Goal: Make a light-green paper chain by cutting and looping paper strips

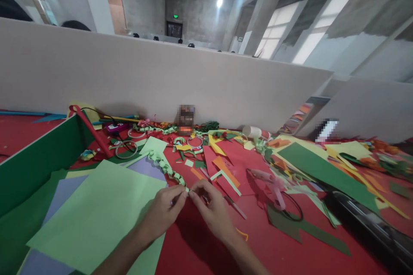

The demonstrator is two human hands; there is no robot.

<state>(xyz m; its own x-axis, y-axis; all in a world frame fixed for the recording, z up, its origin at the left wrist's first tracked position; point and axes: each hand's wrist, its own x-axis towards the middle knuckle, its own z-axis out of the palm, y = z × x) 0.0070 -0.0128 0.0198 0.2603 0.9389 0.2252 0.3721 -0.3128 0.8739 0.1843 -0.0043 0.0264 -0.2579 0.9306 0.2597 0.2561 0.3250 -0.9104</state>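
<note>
My left hand (164,210) and my right hand (211,206) meet at the fingertips over the red table (206,245). Both pinch the near end of a light green paper chain (166,167). The chain runs from my fingers back and to the left, across the table towards the partition. A large light green paper sheet (97,210) lies under my left forearm, on top of lilac and dark green sheets.
Coloured paper scraps, strips and rings litter the table. Pink-handled scissors (267,178) lie right of my hands. A dark green sheet (322,174) and a black roll (371,223) are at the right. A green panel (35,159) stands at the left. A white partition (161,81) closes the back.
</note>
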